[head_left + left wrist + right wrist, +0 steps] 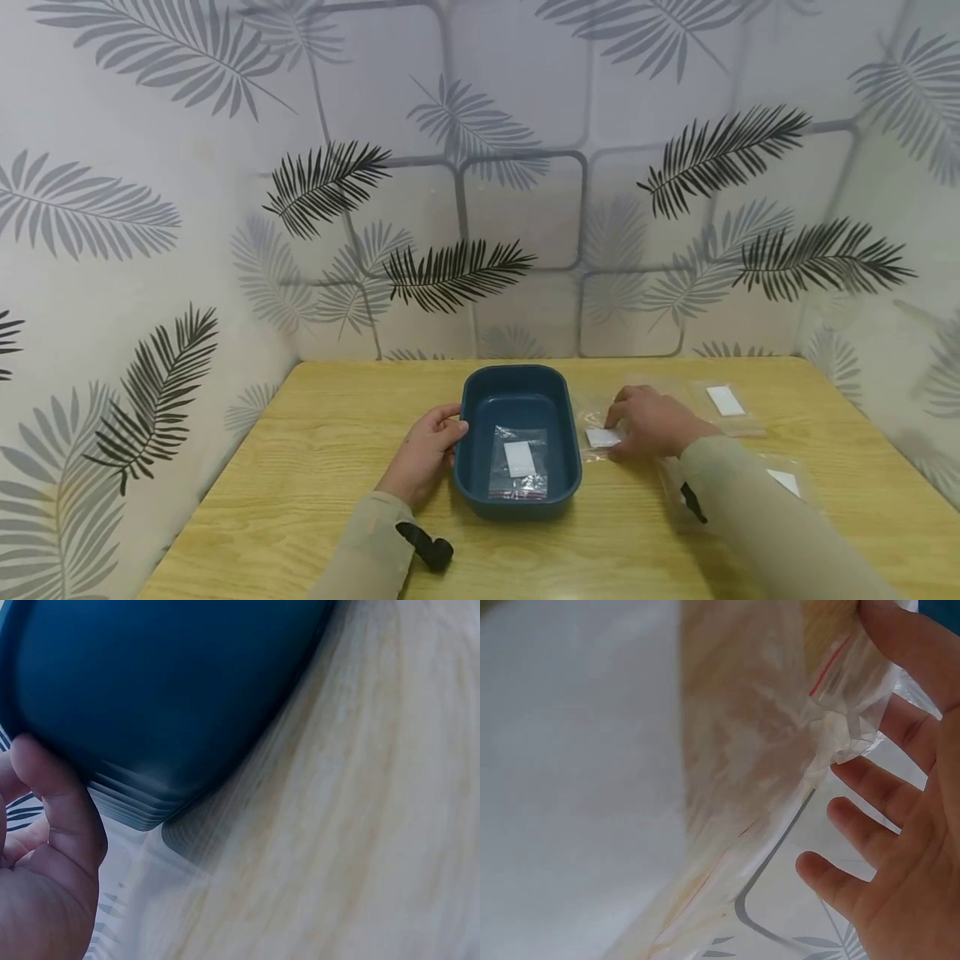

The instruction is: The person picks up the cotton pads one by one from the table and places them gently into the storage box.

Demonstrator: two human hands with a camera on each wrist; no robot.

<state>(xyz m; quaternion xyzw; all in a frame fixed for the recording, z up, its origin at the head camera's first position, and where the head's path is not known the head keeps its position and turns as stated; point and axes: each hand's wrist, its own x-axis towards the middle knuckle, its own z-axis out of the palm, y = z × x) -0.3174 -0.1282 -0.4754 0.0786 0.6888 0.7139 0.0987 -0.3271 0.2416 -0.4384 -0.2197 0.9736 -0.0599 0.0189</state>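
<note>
A dark blue rectangular plastic basin stands on the wooden table. My left hand grips its left side, thumb at the rim and fingers against the outer wall; the left wrist view shows the thumb beside the basin's ridged corner. Inside lies a clear zip-lock bag with a white card in it. Right of the basin, my right hand pinches another zip-lock bag holding a white card. Up close in the right wrist view, crumpled plastic with a red seal line lies between thumb and fingers.
Farther right, a zip-lock bag with a white card lies toward the back. Another bagged white card is partly hidden by the right forearm. A leaf-patterned wall rises behind the table.
</note>
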